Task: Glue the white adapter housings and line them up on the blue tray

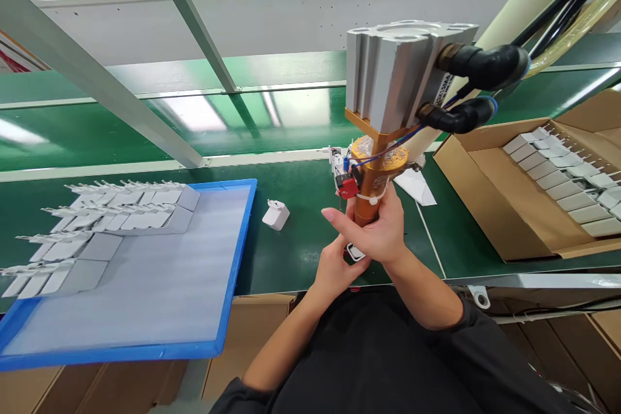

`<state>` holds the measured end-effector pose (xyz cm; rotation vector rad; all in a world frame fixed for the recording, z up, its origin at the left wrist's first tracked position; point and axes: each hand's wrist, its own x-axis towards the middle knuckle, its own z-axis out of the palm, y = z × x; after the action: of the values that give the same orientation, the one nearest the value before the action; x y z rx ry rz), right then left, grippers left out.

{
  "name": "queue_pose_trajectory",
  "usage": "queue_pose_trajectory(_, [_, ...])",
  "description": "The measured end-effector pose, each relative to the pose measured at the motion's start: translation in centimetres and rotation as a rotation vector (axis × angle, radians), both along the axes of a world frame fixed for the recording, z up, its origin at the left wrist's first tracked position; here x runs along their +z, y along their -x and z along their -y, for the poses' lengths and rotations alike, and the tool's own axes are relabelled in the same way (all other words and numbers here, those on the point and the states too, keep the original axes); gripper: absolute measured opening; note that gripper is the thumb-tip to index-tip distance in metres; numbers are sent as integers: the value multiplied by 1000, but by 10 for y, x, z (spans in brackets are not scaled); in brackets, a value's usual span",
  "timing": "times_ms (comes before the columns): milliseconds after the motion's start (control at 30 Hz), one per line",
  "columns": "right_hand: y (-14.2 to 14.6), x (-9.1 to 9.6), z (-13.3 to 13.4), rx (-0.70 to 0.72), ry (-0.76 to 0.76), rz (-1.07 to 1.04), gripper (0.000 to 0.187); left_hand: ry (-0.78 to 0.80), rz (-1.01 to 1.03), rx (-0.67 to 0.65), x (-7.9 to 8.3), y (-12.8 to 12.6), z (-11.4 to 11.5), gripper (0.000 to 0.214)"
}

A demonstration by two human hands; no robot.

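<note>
My left hand [338,266] is closed below the orange shaft of an air-cylinder press tool [410,74]. Between its fingers shows part of a white plug adapter [356,252]; the remainder is hidden by my hands. My right hand [381,223] curls around the lower end of the orange shaft, its thumb stretched across the front. A red and black switch with thin wires [347,187] is fixed to the tool just above my hands. To the left, a single white plug adapter [276,215] lies on the green bench [301,200].
A blue-rimmed tray [237,259] at the left carries rows of white adapters [145,207]. At the right stands an open cardboard box [490,207] with more adapters [557,187]. A white paper piece [417,186] lies behind the tool. Black hoses [485,68] run to its cylinder.
</note>
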<state>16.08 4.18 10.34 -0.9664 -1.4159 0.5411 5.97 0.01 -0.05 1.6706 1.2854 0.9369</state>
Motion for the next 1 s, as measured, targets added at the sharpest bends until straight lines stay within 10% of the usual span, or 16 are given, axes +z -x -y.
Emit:
queue_pose_trajectory(733, [-21,-12,-2,208,-7,-125,16,88,6,158,2,2,-6,33])
queue_pose_trajectory(1000, [-51,-23,-9,-112,82,-56,30,251,95,126,25,31,1,32])
